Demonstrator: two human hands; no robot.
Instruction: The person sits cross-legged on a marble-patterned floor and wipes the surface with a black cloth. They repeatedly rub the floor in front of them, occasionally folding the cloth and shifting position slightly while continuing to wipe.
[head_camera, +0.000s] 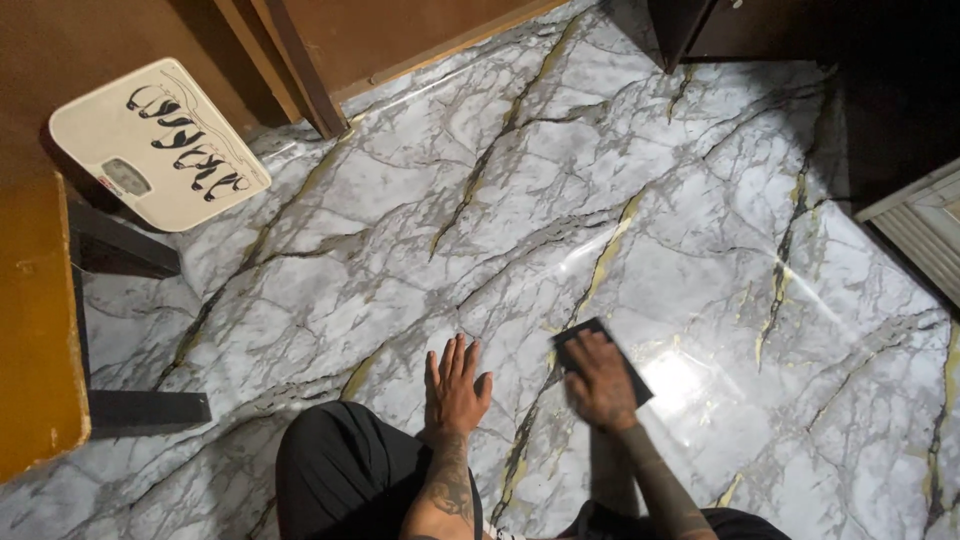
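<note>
A dark, flat cloth or pad (602, 358) lies on the glossy marble-patterned floor (700, 200), pressed under the right hand (600, 382), which covers its middle and leaves only the dark corners showing on either side. The fingers of that hand are spread flat over the cloth, pressing down on it, not clenched around it; the hand is a little blurred, so the exact grip at the fingertips is hard to read. Judging by how thin it lies and how it follows the floor, the cloth looks light and soft, likely to slide easily on so shiny a surface, and it seems best held by a flat palm on top or pinched at one of the free corners. Just beside the cloth, on its left, the left hand (455, 385) rests palm down on the bare floor with fingers released and held close together, holding nothing. Nearer the camera than the cloth, the person's knee in black trousers (345, 470) shows, and both forearms carry tattoos. Next to the cloth on its right a bright patch of light reflects off the floor. Well apart from the cloth, to the far upper left, a white bathroom scale (155, 145) leans tilted against a brown wooden wall, and a wooden bench (35, 330) with dark legs stands at the left edge. To the far right of the cloth a white slatted panel (925, 225) shows.
</note>
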